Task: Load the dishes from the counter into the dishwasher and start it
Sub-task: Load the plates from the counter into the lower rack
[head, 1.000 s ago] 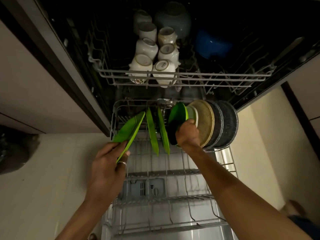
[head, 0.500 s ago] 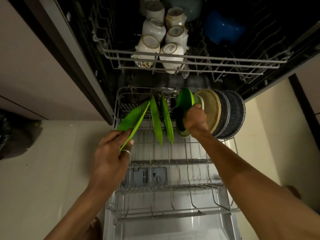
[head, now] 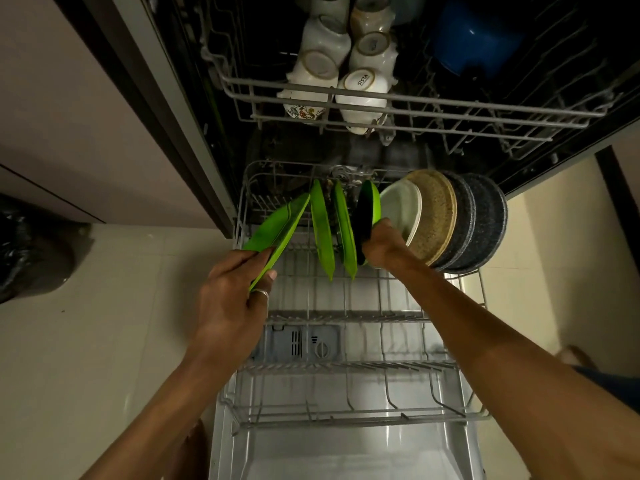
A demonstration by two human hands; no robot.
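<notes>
The dishwasher's lower rack (head: pixel 346 419) is pulled out over the open door. My left hand (head: pixel 230 299) pinches two green plates (head: pixel 277 230) held together, tilted over the rack's left side. Two more green plates (head: pixel 332 230) stand on edge in the rack tines. My right hand (head: pixel 382 244) grips a green bowl (head: pixel 367 209) with a dark inside, on edge beside a white plate (head: pixel 403 209), a tan speckled plate (head: pixel 434 216) and two dark speckled plates (head: pixel 485 220).
The upper rack (head: pixel 398 109) holds several upturned white cups (head: pixel 322 64) and a blue bowl (head: pixel 474 36). The detergent dispenser (head: pixel 301 342) shows on the door. A black bag (head: pixel 27 254) sits on the pale floor at left. Cabinet fronts flank the machine.
The view has shifted closer and lower over the rack. My right hand has tipped the green bowl more upright, baring the white plate behind it. The left hand keeps its two plates.
</notes>
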